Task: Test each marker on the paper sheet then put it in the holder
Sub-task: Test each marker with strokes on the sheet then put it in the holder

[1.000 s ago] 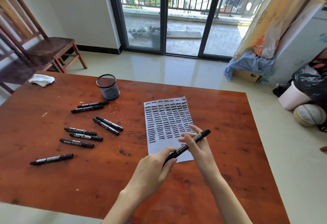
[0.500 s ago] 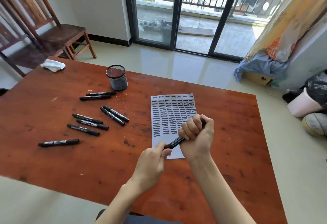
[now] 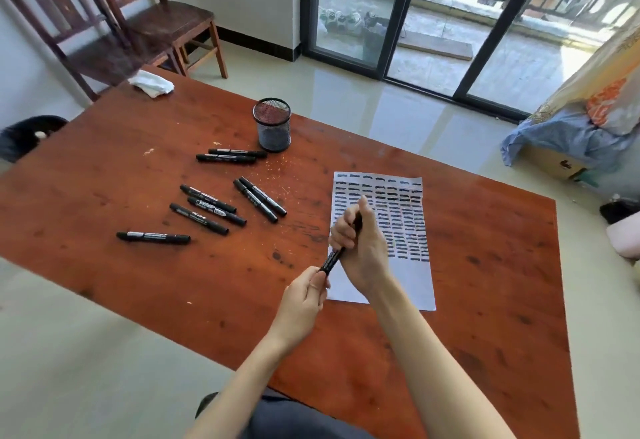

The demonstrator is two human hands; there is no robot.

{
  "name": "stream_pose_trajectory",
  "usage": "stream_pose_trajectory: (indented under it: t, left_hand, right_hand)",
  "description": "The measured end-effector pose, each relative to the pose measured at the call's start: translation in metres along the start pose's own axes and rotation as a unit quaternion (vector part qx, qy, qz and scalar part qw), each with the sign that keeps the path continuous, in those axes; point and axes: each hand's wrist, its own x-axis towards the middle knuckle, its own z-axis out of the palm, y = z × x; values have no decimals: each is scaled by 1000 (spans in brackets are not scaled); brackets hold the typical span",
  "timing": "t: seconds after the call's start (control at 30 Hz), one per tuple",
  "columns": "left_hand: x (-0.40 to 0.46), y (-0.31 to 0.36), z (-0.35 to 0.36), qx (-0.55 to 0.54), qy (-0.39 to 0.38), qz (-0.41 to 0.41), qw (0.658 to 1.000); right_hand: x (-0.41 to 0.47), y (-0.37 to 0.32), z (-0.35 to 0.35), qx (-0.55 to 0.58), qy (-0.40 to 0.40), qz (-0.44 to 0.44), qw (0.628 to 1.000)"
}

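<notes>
Now both hands (image 3: 360, 248) grip one slim black marker (image 3: 332, 260).

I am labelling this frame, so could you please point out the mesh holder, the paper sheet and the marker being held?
mesh holder (image 3: 272, 127): head view, on its front mesh wall.
paper sheet (image 3: 403, 286): head view, on its blank lower part.
held marker (image 3: 332, 260): head view, on the barrel between the hands.

White cloth (image 3: 151, 82) on table (image 3: 138, 168) corner (crumpled); wooden chair (image 3: 166, 23) behind.
</notes>
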Motion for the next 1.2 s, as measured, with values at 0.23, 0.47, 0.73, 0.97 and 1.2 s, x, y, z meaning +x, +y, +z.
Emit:
stream_pose_trajectory:
  t: [0.23,0.47,0.73,0.97,1.2]
  left_hand:
    - [23,-45,-52,172,106,-35,979]
    - [76,-46,-90,184,143,-30,972]
    - [102,-45,-119,153,121,-63,979]
    - [94,-59,-125,136,129,-96,978]
    - [93,-64,-132,128,128,-117,977]
  right_hand:
    - [33,44,-26,-436,-7,-42,899]
    - [68,56,-17,-491,-2,-57,869]
    - [189,-5,79,-538,71,-284,791]
    - [277,28,93,-713,76,-180,673]
    - [291,53,82,-726,61,-110,676]
